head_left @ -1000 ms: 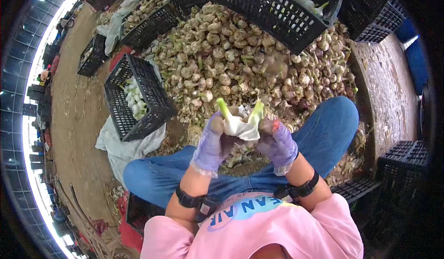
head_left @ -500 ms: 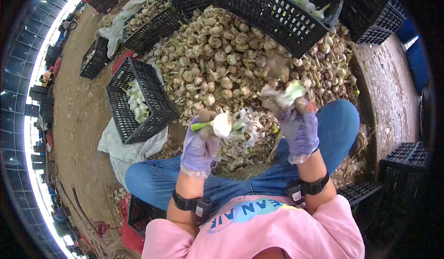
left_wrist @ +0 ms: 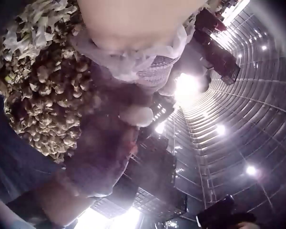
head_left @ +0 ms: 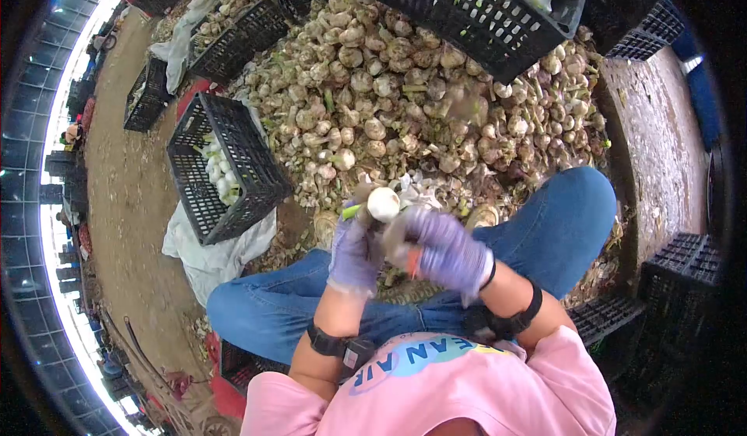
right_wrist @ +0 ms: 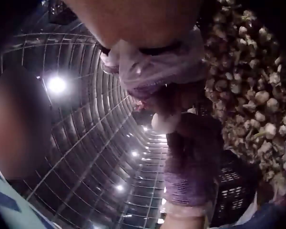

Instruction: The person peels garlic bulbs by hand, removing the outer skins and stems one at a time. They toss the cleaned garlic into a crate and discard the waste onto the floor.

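A peeled white garlic bulb (head_left: 383,203) with a short green stem (head_left: 351,212) is held up over the lap. My left hand (head_left: 354,251), in a purple glove, grips it with the stem pointing left. My gloved right hand (head_left: 447,253) is at the bulb's lower right side with its fingers curled in against it, slightly blurred; an orange-red band (head_left: 414,261) shows on one finger. In the right wrist view the bulb (right_wrist: 164,123) sits between the fingers of both hands. The left wrist view shows its white side (left_wrist: 137,116), the rest covered by fingers.
A big heap of unpeeled garlic (head_left: 373,86) lies ahead, with loose skins (head_left: 420,191) nearer the lap. Black crates with white bulbs stand at the left (head_left: 226,168) and at the back right (head_left: 506,28). More crates (head_left: 681,261) stand at the right. Jeans-covered legs flank the hands.
One second ago both hands pulled skin from the bulb. Half a second ago the right hand was off to the right with a blurred white-green piece; now that hand is back at the bulb without it.
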Demonstrator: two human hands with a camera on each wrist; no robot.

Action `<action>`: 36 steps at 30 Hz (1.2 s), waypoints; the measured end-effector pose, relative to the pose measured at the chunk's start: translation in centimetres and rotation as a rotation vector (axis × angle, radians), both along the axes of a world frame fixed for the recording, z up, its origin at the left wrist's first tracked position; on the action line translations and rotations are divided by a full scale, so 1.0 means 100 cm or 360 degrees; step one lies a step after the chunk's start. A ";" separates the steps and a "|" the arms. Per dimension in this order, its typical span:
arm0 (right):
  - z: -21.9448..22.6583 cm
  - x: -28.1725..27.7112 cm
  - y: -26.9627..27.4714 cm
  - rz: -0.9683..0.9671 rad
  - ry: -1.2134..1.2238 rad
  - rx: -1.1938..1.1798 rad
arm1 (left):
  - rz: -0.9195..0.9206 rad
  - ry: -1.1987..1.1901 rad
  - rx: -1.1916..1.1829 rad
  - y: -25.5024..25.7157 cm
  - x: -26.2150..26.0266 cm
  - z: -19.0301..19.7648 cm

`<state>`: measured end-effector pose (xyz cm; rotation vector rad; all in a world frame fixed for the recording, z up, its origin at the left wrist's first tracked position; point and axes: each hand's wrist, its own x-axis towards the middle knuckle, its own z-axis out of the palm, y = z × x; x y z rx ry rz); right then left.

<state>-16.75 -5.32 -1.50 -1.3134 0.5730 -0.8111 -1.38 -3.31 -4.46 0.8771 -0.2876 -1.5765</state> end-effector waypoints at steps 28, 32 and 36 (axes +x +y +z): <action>-0.072 -0.012 -0.047 -0.0208 0.0442 0.0683 | -0.1631 -0.3951 -0.0013 -0.219 0.109 -0.157; -0.070 -0.006 -0.042 -0.0202 0.0425 0.0545 | -0.0553 -0.2109 -0.0048 -0.182 0.080 -0.088; -0.059 0.005 -0.033 -0.0497 0.0625 -0.0043 | -0.0402 -0.0442 -0.0123 -0.105 0.031 -0.004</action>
